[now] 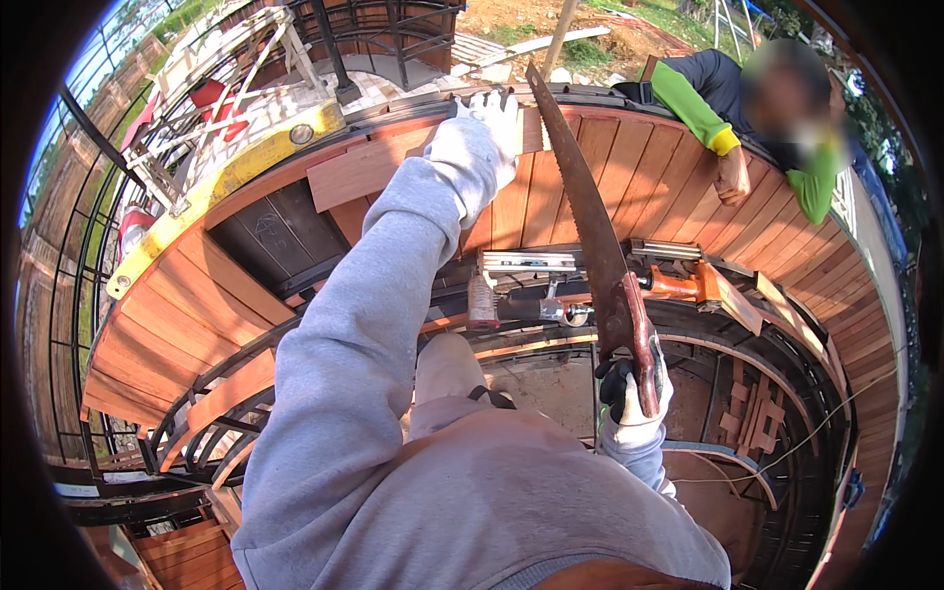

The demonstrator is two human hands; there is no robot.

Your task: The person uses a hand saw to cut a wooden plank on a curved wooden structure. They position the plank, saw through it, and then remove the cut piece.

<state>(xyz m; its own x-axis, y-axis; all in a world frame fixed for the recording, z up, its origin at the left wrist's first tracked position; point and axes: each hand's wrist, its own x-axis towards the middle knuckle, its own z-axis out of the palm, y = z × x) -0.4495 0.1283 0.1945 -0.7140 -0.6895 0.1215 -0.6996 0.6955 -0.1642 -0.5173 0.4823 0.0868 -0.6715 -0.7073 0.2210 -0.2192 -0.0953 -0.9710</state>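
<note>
My right hand (637,398), in a white and dark glove, grips the brown handle of a handsaw (582,182). The saw stands tilted in front of me, its rusty blade reaching up to the far edge and its toothed side to the left. My left hand (490,128), in a white glove, is stretched far forward. Its fingers curl over the far end of a wooden plank (506,202) on the curved deck; the fingertips are partly hidden. A loose reddish board (359,172) lies to the left of that wrist.
A yellow level (221,182) lies along the left edge beside a dark gap (270,236). A silver nail gun (531,295) and an orange nail gun (683,285) rest on the inner ledge. Across the deck, a co-worker in green sleeves (703,113) leans over the edge.
</note>
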